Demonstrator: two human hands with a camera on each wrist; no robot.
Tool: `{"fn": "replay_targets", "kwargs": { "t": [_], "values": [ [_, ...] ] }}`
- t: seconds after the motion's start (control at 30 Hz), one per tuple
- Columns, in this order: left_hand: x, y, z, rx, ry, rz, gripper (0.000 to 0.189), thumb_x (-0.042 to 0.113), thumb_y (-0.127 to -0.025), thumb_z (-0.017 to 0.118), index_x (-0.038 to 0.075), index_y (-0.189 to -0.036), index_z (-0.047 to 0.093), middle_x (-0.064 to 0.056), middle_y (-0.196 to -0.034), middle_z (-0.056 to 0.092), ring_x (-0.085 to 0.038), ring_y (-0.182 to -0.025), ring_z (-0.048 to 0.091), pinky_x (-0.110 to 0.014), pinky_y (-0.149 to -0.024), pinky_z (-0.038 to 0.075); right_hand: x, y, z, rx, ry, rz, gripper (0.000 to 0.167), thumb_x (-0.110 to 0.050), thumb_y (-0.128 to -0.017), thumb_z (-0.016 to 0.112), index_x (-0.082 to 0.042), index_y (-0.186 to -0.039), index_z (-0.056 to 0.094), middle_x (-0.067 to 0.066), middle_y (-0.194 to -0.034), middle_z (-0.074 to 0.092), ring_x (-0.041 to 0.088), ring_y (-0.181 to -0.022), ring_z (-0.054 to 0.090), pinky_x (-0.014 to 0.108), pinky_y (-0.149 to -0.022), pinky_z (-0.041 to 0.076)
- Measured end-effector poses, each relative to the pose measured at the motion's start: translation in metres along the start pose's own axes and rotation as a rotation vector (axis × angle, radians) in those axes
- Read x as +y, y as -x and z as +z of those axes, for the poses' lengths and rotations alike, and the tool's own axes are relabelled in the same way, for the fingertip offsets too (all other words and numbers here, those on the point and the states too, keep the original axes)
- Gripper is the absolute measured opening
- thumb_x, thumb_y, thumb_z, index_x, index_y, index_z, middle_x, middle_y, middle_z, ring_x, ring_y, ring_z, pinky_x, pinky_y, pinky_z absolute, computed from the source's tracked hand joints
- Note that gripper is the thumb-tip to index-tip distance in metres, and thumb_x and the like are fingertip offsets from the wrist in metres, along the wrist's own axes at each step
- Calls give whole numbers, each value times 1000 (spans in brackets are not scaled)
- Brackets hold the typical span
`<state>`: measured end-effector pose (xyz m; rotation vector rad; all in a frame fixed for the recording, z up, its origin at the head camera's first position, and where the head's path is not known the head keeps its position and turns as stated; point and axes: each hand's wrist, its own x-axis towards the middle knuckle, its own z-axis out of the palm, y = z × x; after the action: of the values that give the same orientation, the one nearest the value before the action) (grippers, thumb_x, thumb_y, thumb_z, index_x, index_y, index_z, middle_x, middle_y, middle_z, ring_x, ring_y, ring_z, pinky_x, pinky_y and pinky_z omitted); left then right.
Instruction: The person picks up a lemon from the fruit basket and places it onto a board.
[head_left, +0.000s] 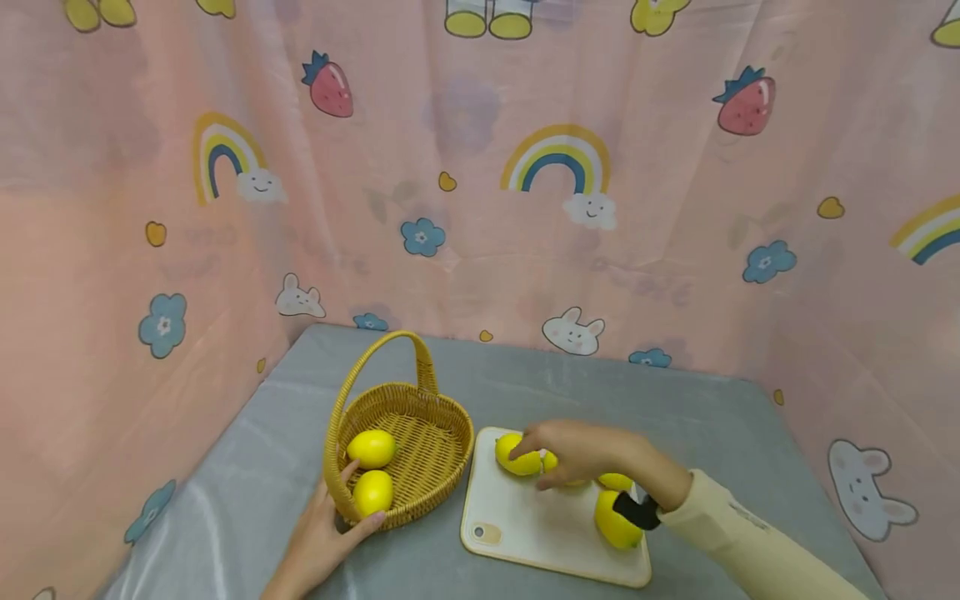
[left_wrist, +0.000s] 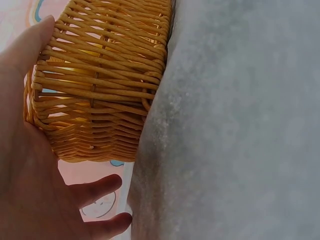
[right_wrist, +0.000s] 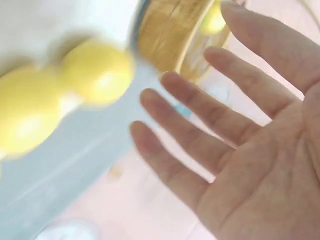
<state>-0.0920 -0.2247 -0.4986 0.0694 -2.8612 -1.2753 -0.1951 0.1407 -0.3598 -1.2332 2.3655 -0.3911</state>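
Observation:
At the left, a wicker basket point(head_left: 412, 467) with a tall arched handle holds two lemons, one lemon point(head_left: 372, 450) behind the other lemon point(head_left: 373, 493). My left hand point(head_left: 322, 517) grips the basket's near left rim; the left wrist view shows the thumb along the woven side and two fingers spread free. Over the white cutting board point(head_left: 525, 525), my right hand point(head_left: 577, 450) hovers near a lemon point(head_left: 513, 454). Several lemons lie on that board, among them one lemon point(head_left: 617, 521) by my wrist. The right wrist view shows the palm bare and the fingers spread, apart from the lemons.
A grey cloth point(head_left: 570, 375) covers the table under the basket and board. Pink curtains point(head_left: 480, 275) printed with rainbows, strawberries and rabbits hang at the back and both sides. A black strap point(head_left: 636, 508) circles my right wrist.

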Motion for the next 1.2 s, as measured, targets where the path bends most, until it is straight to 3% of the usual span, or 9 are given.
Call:
{"fn": "replay_targets", "kwargs": {
  "t": [0.1, 0.23, 0.37, 0.53, 0.67, 0.83, 1.07, 1.2],
  "values": [
    [-2, -1, -1, 12, -5, 11, 92, 60, -87, 69, 18, -158, 29, -23, -162, 12, -51, -143, 24, -73, -103, 29, -21, -40, -1, -33, 35, -109, 41, -13, -90, 75, -8, -130, 66, 5, -127, 64, 18, -115, 60, 30, -96, 49],
    [-5, -4, 1, 35, -15, 44, 91, 59, -86, 70, 16, -157, 32, -23, -162, 14, -50, -143, 25, -72, -104, 28, -42, -82, -4, -27, 26, -219, 40, -7, -93, 71, -5, -132, 64, 7, -130, 64, 17, -118, 59, 23, -97, 47],
    [-6, -5, 3, 39, -3, 50, 91, 60, -85, 70, 16, -157, 34, -22, -162, 16, -48, -142, 28, -71, -105, 30, -56, -116, -9, 7, 25, -253, 40, -4, -93, 70, -4, -132, 63, 8, -131, 64, 19, -125, 56, 25, -102, 44],
    [-5, -3, 3, 26, 18, 16, 91, 61, -85, 70, 17, -157, 34, -21, -162, 17, -48, -141, 30, -71, -103, 31, -69, -154, -14, 44, 1, -279, 39, -1, -92, 70, 0, -131, 63, 11, -131, 64, 22, -123, 59, 26, -102, 46],
    [-5, -1, 1, 22, 23, 4, 92, 61, -85, 70, 18, -157, 34, -20, -163, 16, -49, -141, 29, -71, -102, 31, -76, -179, -13, 46, 7, -271, 38, 0, -91, 70, 0, -129, 65, 11, -130, 65, 19, -120, 61, 24, -100, 47],
    [-7, -1, 1, 23, 33, 14, 91, 60, -86, 70, 17, -157, 34, -20, -163, 14, -48, -142, 29, -71, -103, 32, -79, -202, -5, 50, 92, -240, 38, -7, -92, 72, -2, -129, 66, 8, -131, 65, 17, -116, 62, 19, -92, 48],
    [-9, -2, 1, 31, 27, 23, 89, 60, -85, 70, 18, -156, 35, -18, -163, 17, -47, -140, 33, -69, -101, 35, -74, -221, 1, 49, -32, -149, 40, -5, -92, 71, -9, -132, 66, 5, -133, 64, 20, -120, 59, 22, -92, 49],
    [-10, -4, 2, 25, 32, 12, 89, 61, -85, 70, 20, -156, 35, -17, -164, 16, -46, -140, 33, -70, -101, 34, -72, -228, 6, 41, -25, -124, 43, -7, -91, 73, -12, -133, 66, 1, -134, 63, 17, -121, 58, 21, -91, 49]
  ]
}}
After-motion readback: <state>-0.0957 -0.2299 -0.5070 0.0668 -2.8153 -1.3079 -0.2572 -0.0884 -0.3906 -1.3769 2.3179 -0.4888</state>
